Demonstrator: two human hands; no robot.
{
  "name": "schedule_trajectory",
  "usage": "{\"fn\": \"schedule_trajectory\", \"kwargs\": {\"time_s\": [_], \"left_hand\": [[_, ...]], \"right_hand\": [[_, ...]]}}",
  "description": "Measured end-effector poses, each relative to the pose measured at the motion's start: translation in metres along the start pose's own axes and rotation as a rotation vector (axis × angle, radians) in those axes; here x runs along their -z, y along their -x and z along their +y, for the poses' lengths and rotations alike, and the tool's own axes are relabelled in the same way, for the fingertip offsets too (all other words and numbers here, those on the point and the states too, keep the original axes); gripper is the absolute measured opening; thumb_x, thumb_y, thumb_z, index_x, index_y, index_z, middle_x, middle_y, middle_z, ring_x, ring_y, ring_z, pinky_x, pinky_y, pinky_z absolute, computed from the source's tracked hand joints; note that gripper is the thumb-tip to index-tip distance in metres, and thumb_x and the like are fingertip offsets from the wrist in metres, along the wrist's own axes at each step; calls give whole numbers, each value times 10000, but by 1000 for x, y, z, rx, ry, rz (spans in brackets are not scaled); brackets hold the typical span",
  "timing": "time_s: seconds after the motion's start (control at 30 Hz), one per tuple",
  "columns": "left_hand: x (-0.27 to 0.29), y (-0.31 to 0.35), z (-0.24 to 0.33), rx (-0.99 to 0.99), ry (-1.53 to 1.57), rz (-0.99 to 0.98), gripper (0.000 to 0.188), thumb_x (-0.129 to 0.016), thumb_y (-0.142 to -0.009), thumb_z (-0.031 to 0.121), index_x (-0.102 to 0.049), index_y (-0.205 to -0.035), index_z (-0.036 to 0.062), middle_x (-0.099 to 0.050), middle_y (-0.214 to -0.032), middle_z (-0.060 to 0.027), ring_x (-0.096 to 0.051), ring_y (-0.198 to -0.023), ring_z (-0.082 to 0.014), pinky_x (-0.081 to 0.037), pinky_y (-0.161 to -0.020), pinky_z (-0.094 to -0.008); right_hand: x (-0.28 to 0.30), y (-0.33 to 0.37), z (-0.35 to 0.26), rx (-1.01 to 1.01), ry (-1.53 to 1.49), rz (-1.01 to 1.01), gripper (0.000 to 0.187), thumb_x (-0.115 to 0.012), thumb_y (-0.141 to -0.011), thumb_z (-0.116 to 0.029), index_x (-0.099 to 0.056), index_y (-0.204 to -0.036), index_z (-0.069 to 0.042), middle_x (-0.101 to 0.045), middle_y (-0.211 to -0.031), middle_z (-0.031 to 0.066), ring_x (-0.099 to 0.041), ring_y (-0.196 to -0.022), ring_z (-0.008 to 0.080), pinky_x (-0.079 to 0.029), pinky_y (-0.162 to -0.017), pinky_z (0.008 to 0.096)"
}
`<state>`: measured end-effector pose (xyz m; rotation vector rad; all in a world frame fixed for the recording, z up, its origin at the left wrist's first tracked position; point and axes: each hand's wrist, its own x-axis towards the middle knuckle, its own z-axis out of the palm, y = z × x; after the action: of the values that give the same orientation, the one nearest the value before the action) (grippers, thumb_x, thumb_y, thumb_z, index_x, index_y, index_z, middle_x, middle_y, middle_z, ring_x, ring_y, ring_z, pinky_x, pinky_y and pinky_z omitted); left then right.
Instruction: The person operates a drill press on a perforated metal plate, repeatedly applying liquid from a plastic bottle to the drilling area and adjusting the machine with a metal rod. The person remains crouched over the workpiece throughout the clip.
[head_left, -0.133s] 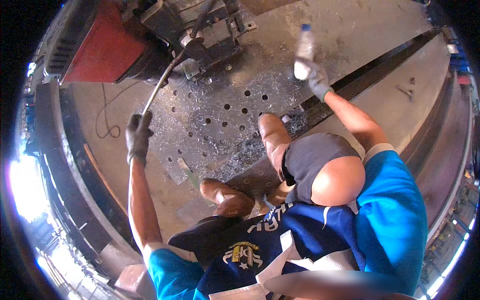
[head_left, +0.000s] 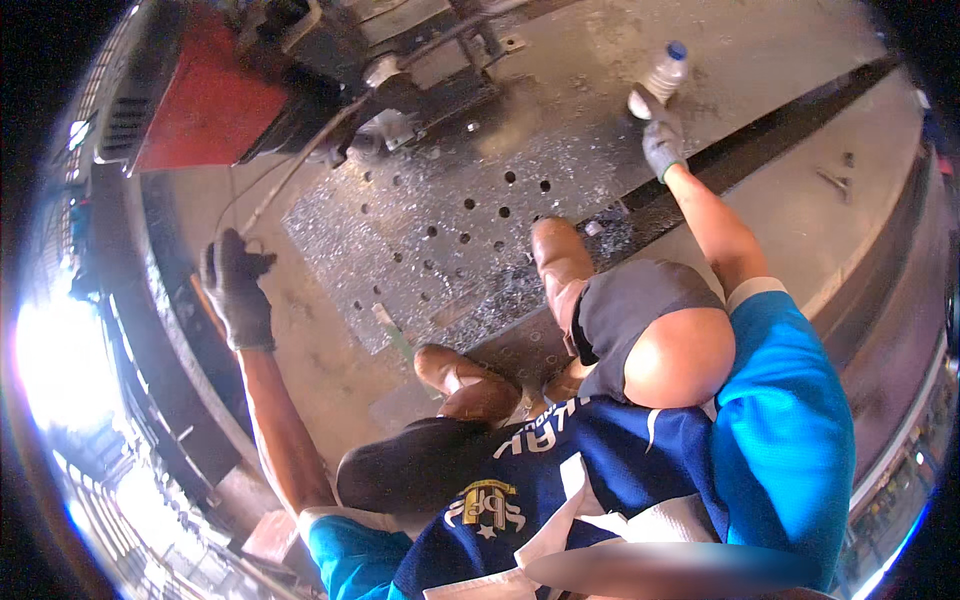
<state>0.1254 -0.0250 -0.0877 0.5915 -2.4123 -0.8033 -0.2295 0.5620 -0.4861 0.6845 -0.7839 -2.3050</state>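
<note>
My left hand (head_left: 238,295), in a dark grey glove, is just off the near end of a long metal lever (head_left: 300,165). Its thumb stands apart from the fingers, and nothing shows in it. The lever runs from a dark, partly red machine (head_left: 205,95). In its grey glove, my right hand (head_left: 662,146) grips a clear plastic bottle (head_left: 664,76) with a blue cap. That bottle is held out tilted at the far right, beyond my knee. Between my hands lies a metal plate (head_left: 440,275) drilled with several round holes and strewn with shiny metal shavings.
My brown boots (head_left: 562,250) are at the plate's near edge. A flat greenish strip (head_left: 393,330) lies by the left boot. A long dark slot (head_left: 770,130) crosses the surface at right, with a small metal piece (head_left: 835,182) past it. A thin cable (head_left: 232,195) runs near the lever.
My left hand has come off the lever and shifted left, its fingers loosening. The lever's end has swung left. My right hand has moved right with the bottle, which now leans more.
</note>
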Motion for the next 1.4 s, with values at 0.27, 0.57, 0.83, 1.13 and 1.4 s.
{"fn": "schedule_trajectory", "kwargs": {"time_s": [0.27,0.57,0.83,1.13,1.4], "left_hand": [[-19,-95,199,-321,369,-40,384,-682,-972,294,-650,-1235,15,-676,-1053,-116,-662,-938,-227,-548,-827,-380],[-202,-95,323,-830,-76,-353,674,-694,-896,498,-584,-1381,43,-618,-1329,-217,-610,-1208,-358,-493,-1026,-492],[-297,-99,316,-786,246,-220,740,-682,-901,472,-502,-1469,34,-543,-1444,-245,-574,-1283,-388,-471,-1069,-483],[-317,-112,320,-694,199,-140,656,-687,-920,443,-536,-1412,35,-579,-1362,-223,-598,-1217,-354,-485,-1025,-460],[-327,-118,322,-660,197,-132,583,-691,-937,416,-565,-1361,37,-611,-1290,-203,-620,-1159,-323,-498,-986,-439]], "right_hand": [[12,10,54,-1203,-3510,-568,458,-497,-1018,-124,-637,-1451,-178,-650,-895,28,-577,-737,140,-505,-734,385],[-28,-96,145,-1594,-3600,-393,501,-435,-1050,-205,-541,-1536,-150,-632,-1290,42,-581,-1045,146,-498,-864,366],[-74,-204,112,-1051,-3315,-170,491,-443,-1049,-202,-545,-1525,-137,-639,-1288,49,-593,-1048,155,-505,-871,361],[-95,-245,112,-767,-3188,-138,481,-452,-1048,-199,-549,-1513,-123,-646,-1285,57,-605,-1051,165,-512,-879,355],[-93,-270,115,-665,-3134,-111,472,-460,-1048,-195,-552,-1502,-110,-652,-1282,63,-617,-1053,174,-519,-886,349]]}}
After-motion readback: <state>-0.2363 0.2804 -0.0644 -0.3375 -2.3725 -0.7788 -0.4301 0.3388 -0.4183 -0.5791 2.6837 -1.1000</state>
